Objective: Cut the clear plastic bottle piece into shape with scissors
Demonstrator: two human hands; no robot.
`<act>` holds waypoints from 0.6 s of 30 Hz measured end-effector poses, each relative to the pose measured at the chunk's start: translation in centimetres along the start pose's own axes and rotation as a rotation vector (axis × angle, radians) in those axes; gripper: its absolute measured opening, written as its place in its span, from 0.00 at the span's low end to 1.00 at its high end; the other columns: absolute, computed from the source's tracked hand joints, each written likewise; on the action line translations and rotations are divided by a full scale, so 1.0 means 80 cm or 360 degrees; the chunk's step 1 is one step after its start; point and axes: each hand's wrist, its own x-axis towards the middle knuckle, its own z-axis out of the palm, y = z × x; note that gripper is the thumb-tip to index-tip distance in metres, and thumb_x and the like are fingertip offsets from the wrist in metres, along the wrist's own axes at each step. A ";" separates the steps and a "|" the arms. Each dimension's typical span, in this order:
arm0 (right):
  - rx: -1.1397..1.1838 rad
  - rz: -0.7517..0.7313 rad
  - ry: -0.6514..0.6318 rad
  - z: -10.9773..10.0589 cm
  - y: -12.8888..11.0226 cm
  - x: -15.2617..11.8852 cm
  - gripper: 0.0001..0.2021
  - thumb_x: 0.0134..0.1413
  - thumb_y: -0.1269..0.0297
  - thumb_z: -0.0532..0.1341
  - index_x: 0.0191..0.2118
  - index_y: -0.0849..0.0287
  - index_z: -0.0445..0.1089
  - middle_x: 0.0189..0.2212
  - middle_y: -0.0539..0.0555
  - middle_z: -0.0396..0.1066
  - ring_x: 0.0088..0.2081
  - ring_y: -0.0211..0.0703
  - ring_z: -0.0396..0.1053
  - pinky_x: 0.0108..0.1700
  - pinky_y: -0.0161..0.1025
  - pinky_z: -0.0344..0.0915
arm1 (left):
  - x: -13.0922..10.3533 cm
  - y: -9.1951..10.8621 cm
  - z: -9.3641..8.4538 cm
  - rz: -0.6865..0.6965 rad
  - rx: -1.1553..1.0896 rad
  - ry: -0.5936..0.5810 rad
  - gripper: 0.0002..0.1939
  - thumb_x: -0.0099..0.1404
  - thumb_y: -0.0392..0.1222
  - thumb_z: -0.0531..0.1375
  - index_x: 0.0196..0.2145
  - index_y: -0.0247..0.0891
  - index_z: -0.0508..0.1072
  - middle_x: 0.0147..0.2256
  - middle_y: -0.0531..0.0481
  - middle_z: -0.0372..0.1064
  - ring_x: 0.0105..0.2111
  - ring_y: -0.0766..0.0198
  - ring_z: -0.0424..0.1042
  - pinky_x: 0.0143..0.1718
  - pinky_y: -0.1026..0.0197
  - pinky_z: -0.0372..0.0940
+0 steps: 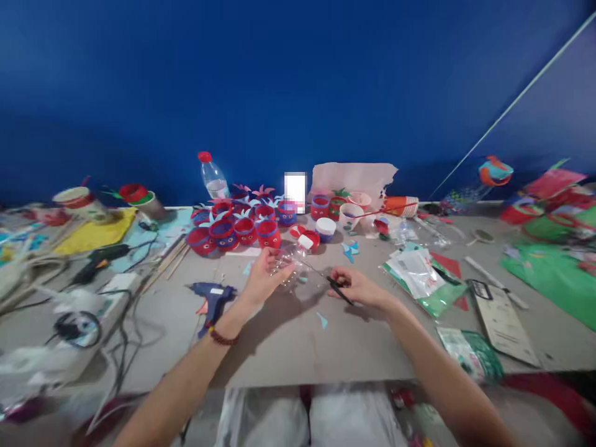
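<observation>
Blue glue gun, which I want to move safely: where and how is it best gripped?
Probably by the handle, from the table's near edge: the blue glue gun lies flat, handle angled toward that edge, nozzle pointing left.

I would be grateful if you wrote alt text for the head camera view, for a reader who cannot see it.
A person's left hand holds a clear plastic piece and the right hand black-handled scissors over a cluttered grey table. Small red and purple cups with eyes stand beyond, before a blue wall; a blue glue gun lies to the left.
</observation>
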 end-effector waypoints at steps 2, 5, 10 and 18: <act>0.0000 -0.0015 -0.0005 -0.001 0.001 0.000 0.19 0.46 0.49 0.67 0.30 0.57 0.60 0.22 0.44 0.57 0.25 0.33 0.54 0.25 0.33 0.50 | 0.000 0.000 0.000 -0.0003 0.0010 0.0018 0.25 0.47 0.48 0.70 0.37 0.38 0.65 0.34 0.48 0.74 0.33 0.62 0.73 0.33 0.62 0.66; 0.0002 -0.0010 0.0001 -0.002 0.001 0.000 0.20 0.45 0.49 0.67 0.29 0.57 0.60 0.21 0.44 0.57 0.24 0.33 0.53 0.25 0.33 0.49 | 0.001 -0.002 -0.002 0.0019 0.0030 0.0032 0.24 0.47 0.48 0.70 0.37 0.38 0.65 0.34 0.48 0.74 0.33 0.63 0.74 0.33 0.63 0.66; 0.0060 0.0065 0.0006 -0.004 -0.002 -0.001 0.21 0.43 0.48 0.68 0.28 0.58 0.60 0.19 0.42 0.55 0.22 0.31 0.51 0.23 0.32 0.47 | 0.006 -0.008 -0.009 0.0067 0.0024 0.0018 0.24 0.51 0.49 0.69 0.39 0.37 0.64 0.37 0.47 0.74 0.35 0.62 0.74 0.35 0.60 0.69; 0.0095 0.0106 -0.0047 -0.009 0.000 -0.002 0.22 0.44 0.48 0.68 0.28 0.58 0.59 0.18 0.42 0.53 0.21 0.30 0.48 0.22 0.32 0.45 | 0.009 -0.007 -0.009 0.0027 -0.0009 0.0011 0.24 0.51 0.50 0.68 0.40 0.37 0.64 0.39 0.45 0.74 0.34 0.61 0.75 0.34 0.59 0.70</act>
